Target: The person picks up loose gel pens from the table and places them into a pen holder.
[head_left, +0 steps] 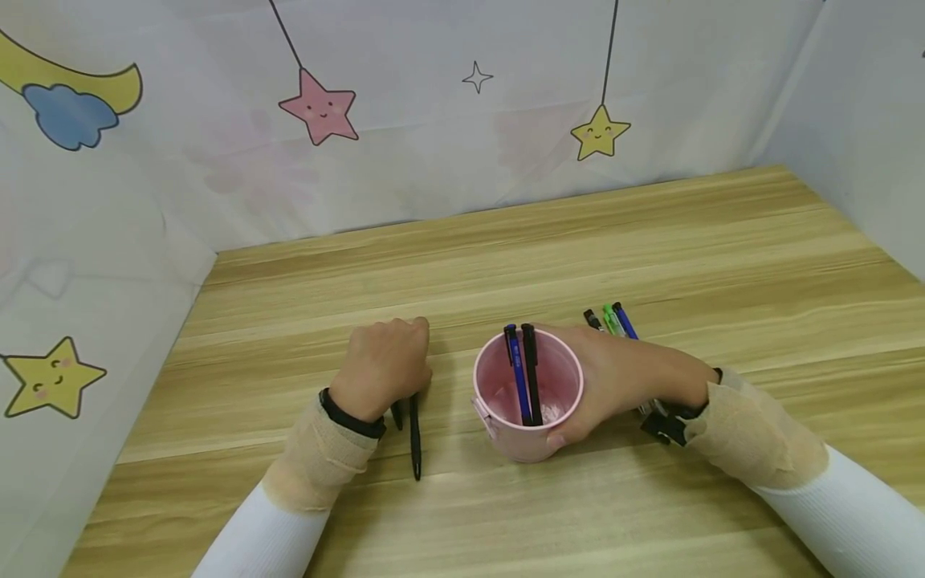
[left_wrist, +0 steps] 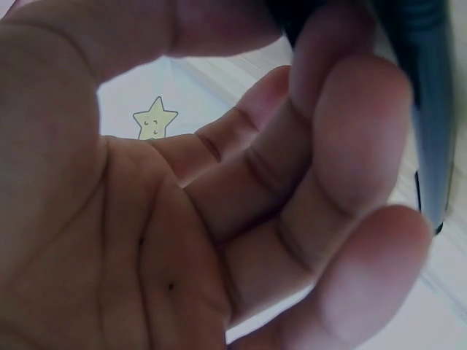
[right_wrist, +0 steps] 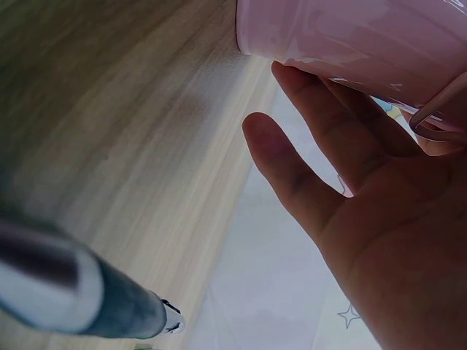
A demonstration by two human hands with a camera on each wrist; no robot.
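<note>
A pink bucket-shaped pen holder (head_left: 527,441) stands tilted slightly on the table, with a blue pen (head_left: 519,377) and a black pen (head_left: 532,377) leaning inside. My right hand (head_left: 621,373) grips it from the right, thumb on the near side; in the right wrist view some fingers touch its pink wall (right_wrist: 350,44). To the left, my left hand (head_left: 386,361) is at the tabletop, fingers curled. Thumb and forefinger pinch a dark pen (left_wrist: 287,16), mostly hidden. Another black pen (head_left: 415,441) lies beside it, partly beneath the hand.
Several pens, among them a green pen (head_left: 613,319) and a blue pen (head_left: 625,321), lie behind my right wrist, partly covered by it. The wooden table (head_left: 462,265) meets a printed cloth wall (head_left: 433,160) at the back and another on the left.
</note>
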